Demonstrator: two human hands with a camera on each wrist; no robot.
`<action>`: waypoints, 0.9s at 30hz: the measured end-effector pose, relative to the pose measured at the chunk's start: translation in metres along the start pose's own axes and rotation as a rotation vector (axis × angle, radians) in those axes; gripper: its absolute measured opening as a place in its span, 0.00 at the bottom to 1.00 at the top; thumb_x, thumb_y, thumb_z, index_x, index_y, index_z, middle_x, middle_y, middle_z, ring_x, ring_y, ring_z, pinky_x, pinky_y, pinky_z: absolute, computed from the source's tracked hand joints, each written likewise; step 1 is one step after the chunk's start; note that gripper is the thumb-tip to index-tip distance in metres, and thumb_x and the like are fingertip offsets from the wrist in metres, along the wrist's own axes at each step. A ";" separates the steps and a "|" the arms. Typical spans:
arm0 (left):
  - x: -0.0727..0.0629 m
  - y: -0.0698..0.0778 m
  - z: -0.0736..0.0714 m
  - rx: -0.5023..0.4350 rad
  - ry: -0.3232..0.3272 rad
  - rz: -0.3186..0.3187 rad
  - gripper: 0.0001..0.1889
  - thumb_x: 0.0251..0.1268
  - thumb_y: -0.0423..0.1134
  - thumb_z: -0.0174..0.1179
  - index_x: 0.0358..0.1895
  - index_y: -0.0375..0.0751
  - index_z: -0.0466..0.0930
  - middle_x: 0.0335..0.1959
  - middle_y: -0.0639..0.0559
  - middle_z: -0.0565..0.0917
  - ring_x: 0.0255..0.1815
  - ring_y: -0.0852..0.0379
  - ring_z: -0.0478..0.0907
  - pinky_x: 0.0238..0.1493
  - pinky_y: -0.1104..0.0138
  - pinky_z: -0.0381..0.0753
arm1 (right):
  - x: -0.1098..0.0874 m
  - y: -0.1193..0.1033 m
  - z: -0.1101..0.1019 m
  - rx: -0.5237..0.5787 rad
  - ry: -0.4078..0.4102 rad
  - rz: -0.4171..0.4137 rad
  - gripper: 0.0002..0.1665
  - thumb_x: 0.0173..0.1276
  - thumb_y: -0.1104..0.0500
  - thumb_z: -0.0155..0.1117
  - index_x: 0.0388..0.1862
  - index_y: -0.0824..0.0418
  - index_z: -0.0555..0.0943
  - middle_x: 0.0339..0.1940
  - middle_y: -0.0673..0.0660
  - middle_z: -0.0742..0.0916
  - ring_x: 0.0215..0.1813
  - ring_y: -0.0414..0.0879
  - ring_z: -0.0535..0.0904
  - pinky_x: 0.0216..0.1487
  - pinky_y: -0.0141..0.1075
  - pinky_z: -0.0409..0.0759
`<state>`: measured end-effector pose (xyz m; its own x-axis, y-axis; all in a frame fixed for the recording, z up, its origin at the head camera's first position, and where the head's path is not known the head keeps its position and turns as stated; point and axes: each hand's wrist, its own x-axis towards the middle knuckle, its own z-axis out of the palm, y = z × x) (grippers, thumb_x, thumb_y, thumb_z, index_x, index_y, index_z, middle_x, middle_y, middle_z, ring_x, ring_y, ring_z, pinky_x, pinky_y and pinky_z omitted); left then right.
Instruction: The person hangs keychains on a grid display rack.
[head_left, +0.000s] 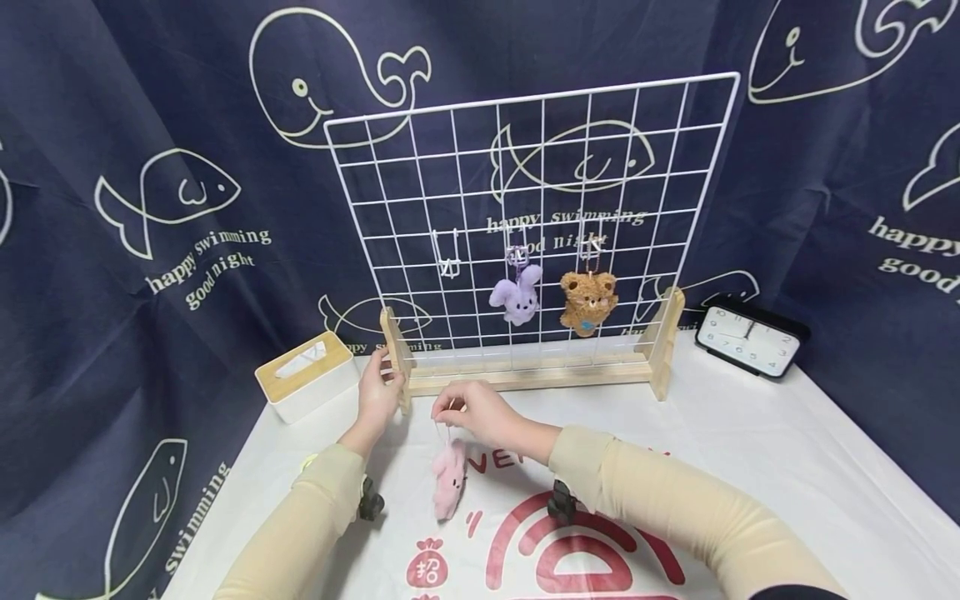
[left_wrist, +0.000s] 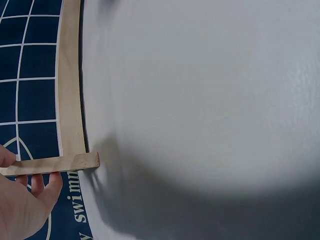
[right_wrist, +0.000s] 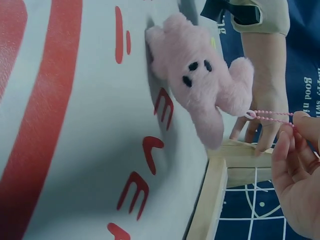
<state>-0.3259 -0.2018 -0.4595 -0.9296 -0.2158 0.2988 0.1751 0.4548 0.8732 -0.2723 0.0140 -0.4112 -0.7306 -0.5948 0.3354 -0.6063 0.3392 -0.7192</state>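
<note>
A pink plush bunny keychain (head_left: 449, 481) dangles by its pink bead chain (right_wrist: 272, 116) just above the table. Thumb and fingertips of my right hand (head_left: 480, 410) pinch that chain. At the left end of the white wire grid rack (head_left: 540, 101), my left hand (head_left: 378, 395) grips the wooden side foot (left_wrist: 80, 161), thumb on one side and fingers on the other. On the grid hang a purple plush bunny (head_left: 517, 302) and a brown plush bear (head_left: 588, 304), each from a white hook. A third white hook (head_left: 450, 267) to their left holds nothing.
A white tissue box (head_left: 318, 396) with a wooden lid stands left of the rack. To the right sits a black-framed clock (head_left: 752, 340). A white cloth with red print (head_left: 581, 575) covers the table, and a navy fish-patterned curtain (head_left: 187, 67) hangs behind.
</note>
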 end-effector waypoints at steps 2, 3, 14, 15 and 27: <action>0.000 0.000 0.000 -0.004 0.001 0.002 0.28 0.62 0.22 0.55 0.68 0.31 0.68 0.56 0.27 0.77 0.54 0.30 0.78 0.58 0.44 0.81 | 0.000 0.000 -0.002 0.007 0.009 -0.006 0.02 0.66 0.66 0.71 0.34 0.60 0.87 0.31 0.48 0.87 0.35 0.37 0.79 0.39 0.29 0.81; 0.000 0.000 0.000 -0.004 0.002 0.005 0.28 0.62 0.22 0.54 0.68 0.31 0.68 0.56 0.26 0.77 0.54 0.30 0.78 0.58 0.44 0.81 | 0.001 0.000 -0.003 0.012 0.013 -0.008 0.03 0.66 0.66 0.71 0.34 0.59 0.87 0.31 0.48 0.87 0.35 0.37 0.79 0.40 0.29 0.82; 0.000 0.000 0.000 0.000 -0.002 -0.001 0.28 0.63 0.22 0.55 0.69 0.32 0.68 0.56 0.26 0.77 0.55 0.30 0.78 0.58 0.44 0.81 | 0.004 -0.003 -0.012 0.002 0.065 -0.043 0.03 0.67 0.67 0.70 0.35 0.60 0.87 0.33 0.50 0.88 0.36 0.38 0.80 0.42 0.30 0.83; -0.001 0.000 0.000 0.002 0.000 0.002 0.28 0.63 0.22 0.55 0.68 0.32 0.68 0.56 0.26 0.77 0.54 0.30 0.79 0.58 0.44 0.82 | 0.005 -0.004 -0.013 0.005 0.067 -0.044 0.03 0.67 0.67 0.70 0.35 0.60 0.87 0.33 0.50 0.88 0.36 0.38 0.80 0.42 0.30 0.83; 0.000 -0.001 0.000 0.007 0.000 -0.002 0.28 0.63 0.21 0.55 0.68 0.32 0.68 0.56 0.26 0.77 0.54 0.30 0.79 0.59 0.45 0.81 | 0.015 -0.006 -0.027 0.012 0.108 -0.061 0.04 0.68 0.64 0.69 0.36 0.66 0.86 0.35 0.53 0.87 0.37 0.40 0.82 0.41 0.30 0.84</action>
<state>-0.3265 -0.2022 -0.4605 -0.9301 -0.2168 0.2966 0.1706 0.4603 0.8712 -0.2878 0.0226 -0.3857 -0.7226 -0.5318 0.4415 -0.6470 0.2958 -0.7027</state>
